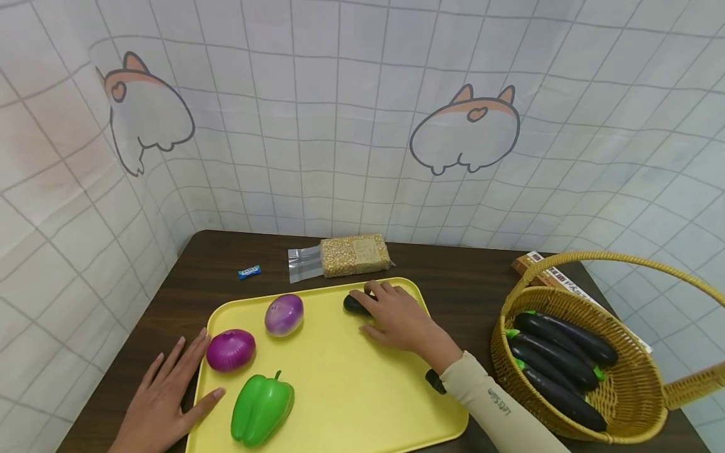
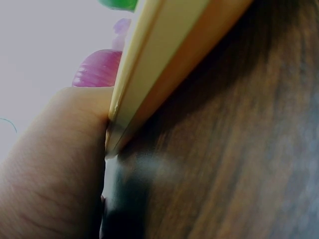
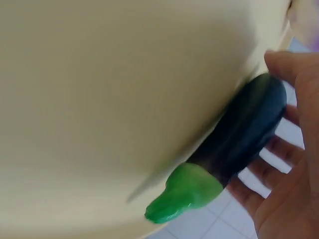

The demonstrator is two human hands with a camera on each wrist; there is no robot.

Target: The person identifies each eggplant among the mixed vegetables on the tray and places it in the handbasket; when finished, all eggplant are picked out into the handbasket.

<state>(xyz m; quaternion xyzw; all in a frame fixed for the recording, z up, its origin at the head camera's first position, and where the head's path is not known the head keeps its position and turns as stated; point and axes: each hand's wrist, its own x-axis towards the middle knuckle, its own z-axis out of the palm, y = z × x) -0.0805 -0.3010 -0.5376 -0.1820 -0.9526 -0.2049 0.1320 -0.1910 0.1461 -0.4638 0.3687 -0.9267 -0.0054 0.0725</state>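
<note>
In the head view my right hand (image 1: 399, 316) is near the tray's back right corner, over a dark eggplant (image 1: 355, 306). The right wrist view shows this eggplant (image 3: 244, 124) with its green cap, my thumb and fingers (image 3: 269, 172) on opposite sides of it. It lies against the yellow tray (image 1: 340, 377). My left hand (image 1: 167, 390) rests at the tray's left edge, fingers spread, thumb over the rim. Beside it on the tray are a purple onion (image 1: 231, 350) and a green bell pepper (image 1: 262, 409). A round purple-and-white vegetable (image 1: 284, 314) sits behind them.
A wicker basket (image 1: 501, 365) with several eggplants (image 1: 557, 358) and a tall handle stands on the right, a pasta box (image 1: 557, 272) behind it. A bag of corn kernels (image 1: 354, 255) and a small blue packet (image 1: 249, 272) lie behind the tray. Under my right sleeve a dark object (image 1: 435, 381) partly shows.
</note>
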